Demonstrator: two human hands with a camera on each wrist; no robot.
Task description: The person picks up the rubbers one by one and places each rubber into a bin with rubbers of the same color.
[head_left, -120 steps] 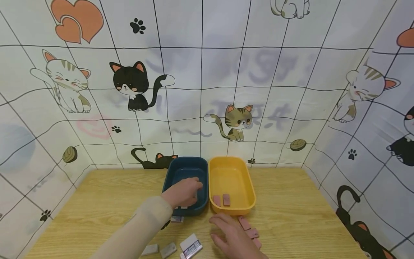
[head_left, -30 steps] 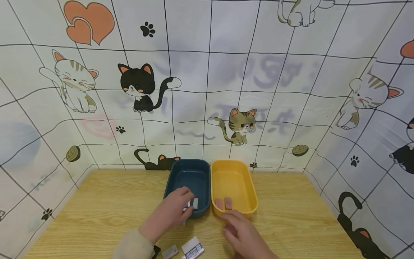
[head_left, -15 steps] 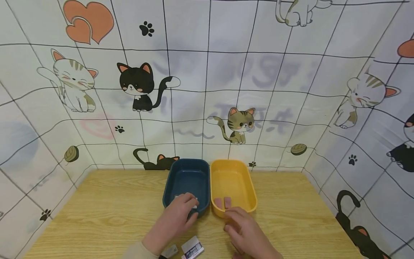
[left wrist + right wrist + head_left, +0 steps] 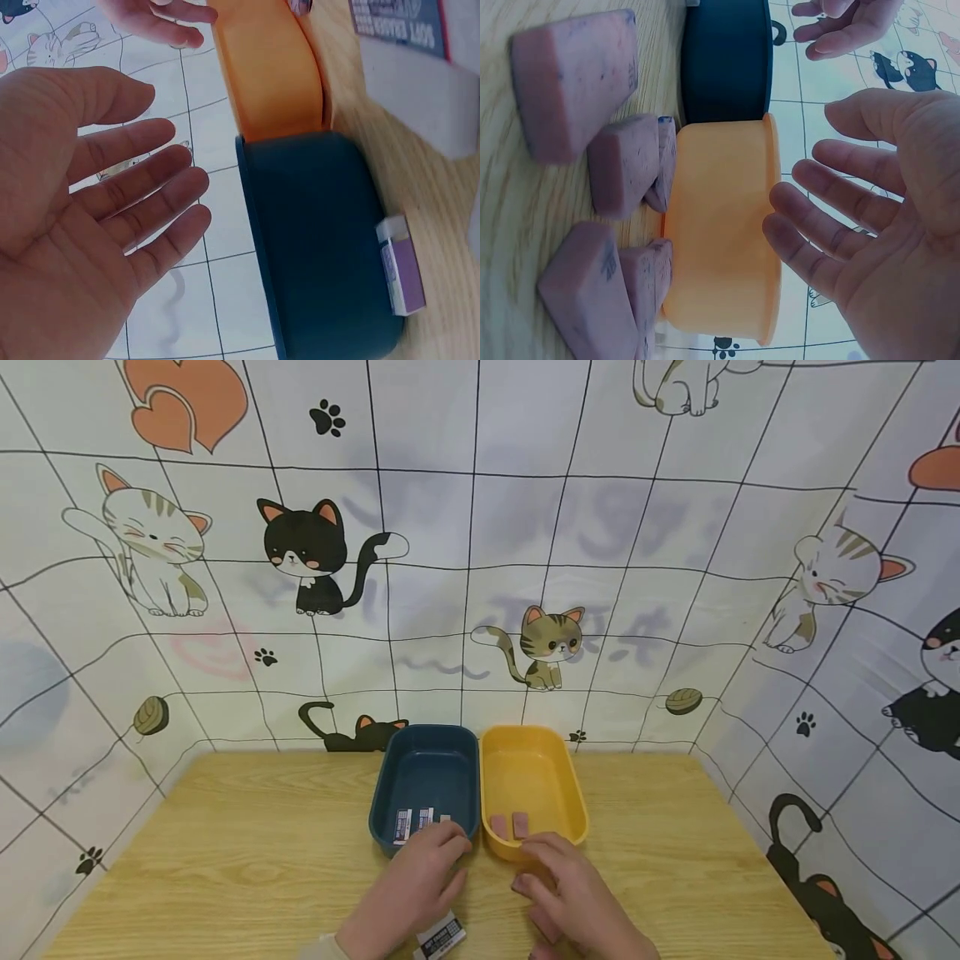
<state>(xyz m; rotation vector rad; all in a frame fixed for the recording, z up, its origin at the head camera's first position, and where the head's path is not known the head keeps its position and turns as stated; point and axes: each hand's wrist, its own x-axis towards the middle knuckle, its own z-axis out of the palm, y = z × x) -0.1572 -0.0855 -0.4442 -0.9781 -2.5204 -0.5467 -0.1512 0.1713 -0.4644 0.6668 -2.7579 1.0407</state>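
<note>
My left hand [image 4: 412,889] hovers by the near edge of the blue bin [image 4: 429,766]; in the left wrist view its fingers are extended and it holds nothing. Inside that bin lie several white erasers, two in printed sleeves [image 4: 402,827]. Below the left hand a white eraser in a printed sleeve [image 4: 441,935] rests on the table, partly covered. My right hand [image 4: 585,902] is over the near edge of the yellow bin [image 4: 534,777], its fingers spread and holding nothing. Two pink erasers [image 4: 521,825] lie in this bin. More pink erasers [image 4: 574,86] sit on the table beneath the right hand.
The two bins stand side by side near the back of a wooden table [image 4: 660,827]. Against the blue bin's near outer wall sits another sleeved eraser [image 4: 403,266]. Cat-printed cloth [image 4: 427,527] forms the back and sides.
From reaching deep into the blue bin, my left hand has drawn back to its near edge, uncovering sleeved erasers inside. The right hand has shifted slightly right and stays near the yellow bin.
</note>
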